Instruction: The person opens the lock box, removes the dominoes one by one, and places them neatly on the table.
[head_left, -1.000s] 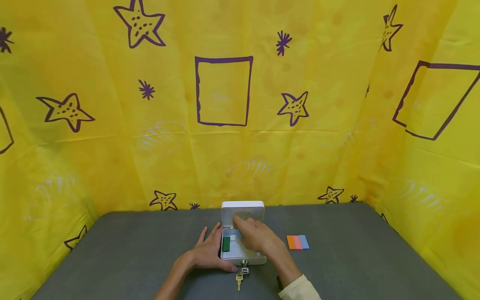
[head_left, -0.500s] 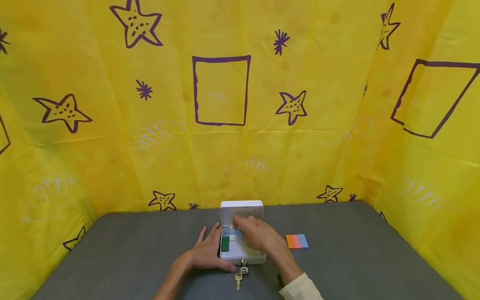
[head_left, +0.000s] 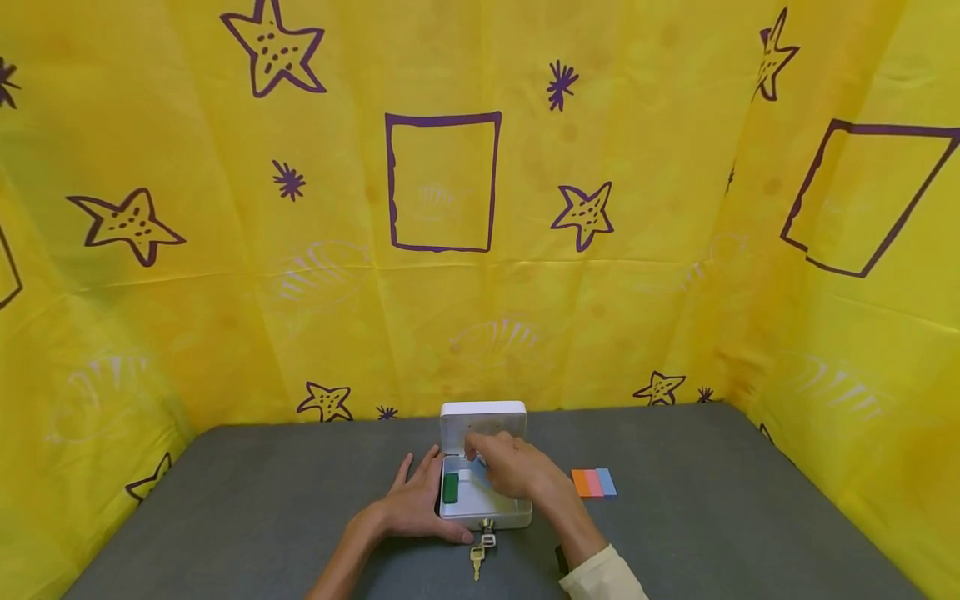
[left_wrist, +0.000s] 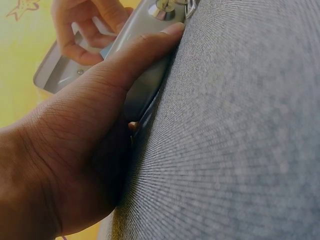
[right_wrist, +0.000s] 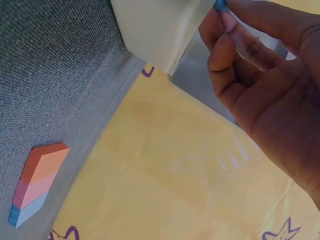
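Observation:
A small white metal cash box (head_left: 491,507) stands on the table with its lid (head_left: 483,408) raised. My left hand (head_left: 412,504) lies along the box's left side, fingers straight, with the thumb stretched across the front wall. In the left wrist view that thumb presses close below the lock (left_wrist: 162,10). My right hand (head_left: 513,467) is over the inside of the box. Between its thumb and fingertips it pinches a small blue piece (right_wrist: 221,5), mostly hidden by the fingers. A green block (head_left: 451,488) lies inside at the left, with a small white piece (head_left: 465,476) beside it.
One key sits in the front lock, and a second key (head_left: 477,562) hangs from it onto the table (head_left: 300,508). Right of the box lies a block striped orange, pink and blue (head_left: 595,483). A yellow curtain (head_left: 337,317) with starfish drawings surrounds the table.
The head view has shifted very slightly. My right hand stays over the box with only small finger movement, and less of the blue piece shows. My left hand keeps its place on the box.

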